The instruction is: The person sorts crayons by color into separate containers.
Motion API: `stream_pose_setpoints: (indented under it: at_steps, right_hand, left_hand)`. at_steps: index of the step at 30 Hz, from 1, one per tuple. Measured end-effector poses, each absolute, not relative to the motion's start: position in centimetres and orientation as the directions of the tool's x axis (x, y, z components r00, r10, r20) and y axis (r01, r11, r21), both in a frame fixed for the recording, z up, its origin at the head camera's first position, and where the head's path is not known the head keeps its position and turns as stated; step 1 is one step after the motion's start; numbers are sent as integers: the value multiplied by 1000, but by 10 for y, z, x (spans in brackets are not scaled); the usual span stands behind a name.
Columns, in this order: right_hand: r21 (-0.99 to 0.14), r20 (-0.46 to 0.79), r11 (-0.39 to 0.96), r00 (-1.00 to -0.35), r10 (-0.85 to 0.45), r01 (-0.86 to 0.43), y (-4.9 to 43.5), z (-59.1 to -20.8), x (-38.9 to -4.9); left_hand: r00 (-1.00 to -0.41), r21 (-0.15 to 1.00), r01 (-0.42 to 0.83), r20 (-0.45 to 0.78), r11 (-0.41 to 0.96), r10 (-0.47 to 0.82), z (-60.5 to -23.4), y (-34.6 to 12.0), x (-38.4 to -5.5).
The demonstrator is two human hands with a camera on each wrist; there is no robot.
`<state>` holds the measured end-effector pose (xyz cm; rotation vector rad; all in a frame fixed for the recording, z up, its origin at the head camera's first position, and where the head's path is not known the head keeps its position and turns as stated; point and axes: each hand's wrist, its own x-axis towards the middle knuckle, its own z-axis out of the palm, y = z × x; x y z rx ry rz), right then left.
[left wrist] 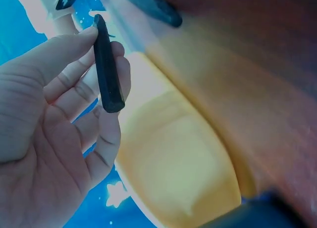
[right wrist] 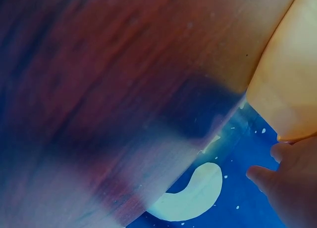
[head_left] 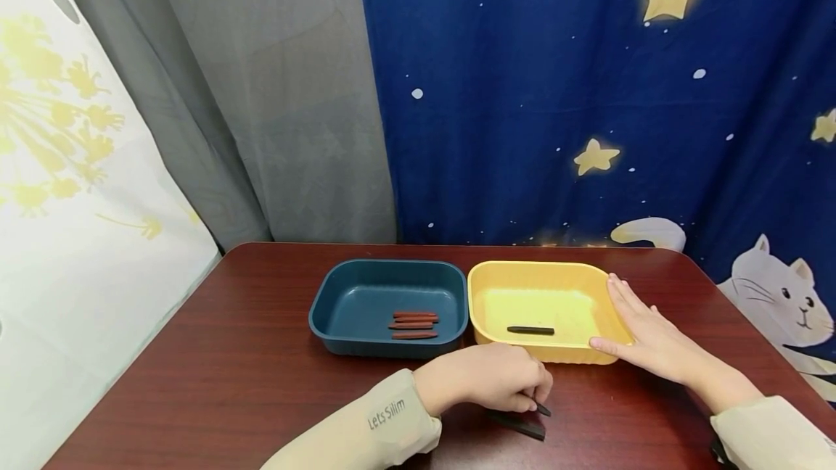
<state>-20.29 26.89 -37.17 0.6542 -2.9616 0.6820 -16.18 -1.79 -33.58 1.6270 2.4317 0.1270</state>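
Observation:
In the head view my left hand (head_left: pixel 490 377) is low over the table in front of the yellow tray (head_left: pixel 482 334). Its thumb and fingertips pinch a black crayon (left wrist: pixel 107 69), which the left wrist view shows whole, with one tapered end. Another black crayon (head_left: pixel 522 427) lies on the table just below that hand. Inside the yellow tray rests one more black crayon (head_left: pixel 530 330). My right hand (head_left: pixel 656 339) touches the yellow tray's right side, fingers extended along the rim and thumb at the front corner.
Left of the yellow tray and close beside it stands a dark blue tray (head_left: pixel 326 310), holding several reddish-brown crayons (head_left: pixel 414 325) on its right side. The brown table (head_left: pixel 261 368) ends at a grey curtain (head_left: pixel 294 129) and a blue starry curtain (head_left: pixel 509 129).

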Motion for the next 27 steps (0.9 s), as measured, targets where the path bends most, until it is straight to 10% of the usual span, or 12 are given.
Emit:
stream_pose_setpoints:
  at_steps: [27]
  right_hand:
    - [-412, 115, 813, -909, -402, -411, 270, -373, -205]
  left_hand:
    - [-479, 218, 863, 74, 455, 875, -309, -10, -205]
